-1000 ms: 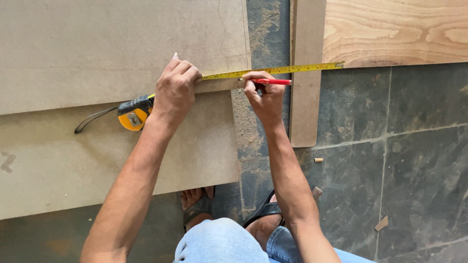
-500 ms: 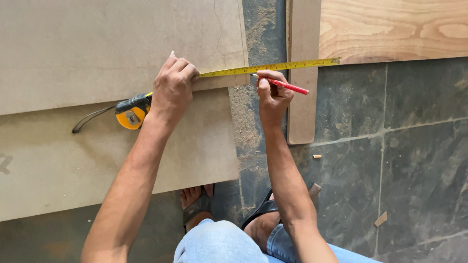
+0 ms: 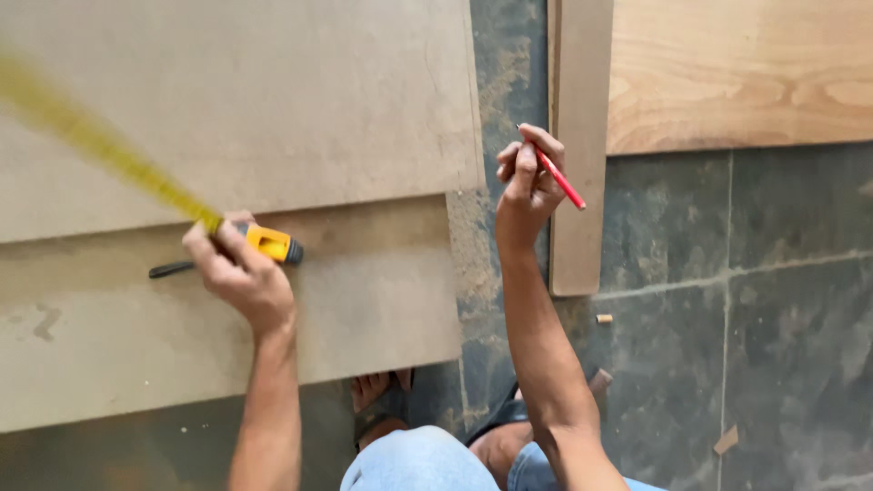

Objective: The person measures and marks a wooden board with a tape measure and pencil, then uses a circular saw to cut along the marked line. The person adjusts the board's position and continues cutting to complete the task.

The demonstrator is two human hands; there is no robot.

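Now, left hand: the left hand is sitting in the left middle of the frame, fingers curled and gripping the yellow tape measure against the lower board.
Tape measure: its yellow case is showing just to the right of the knuckles, and a dark strap is trailing out to the left of the hand along the board.
Tape blade: the yellow blade is running from the hand up toward the upper left corner of the frame, blurred, crossing the upper board.
Right hand: the right hand is hovering at centre right, fingers pinched shut around a red pencil, which is slanting down to the right.
Upper board: a large pale board is filling the upper left, overlapping the lower board beneath it.
Plank: a narrow wooden plank is lying upright in the frame just right of the pencil hand.
Plywood sheet: a grained plywood sheet is occupying the upper right, touching the plank.
Floor: dark stone tiles are showing at lower right, with small wood chips lying on them.
Person: sandalled feet and blue jeans are showing at the bottom centre.
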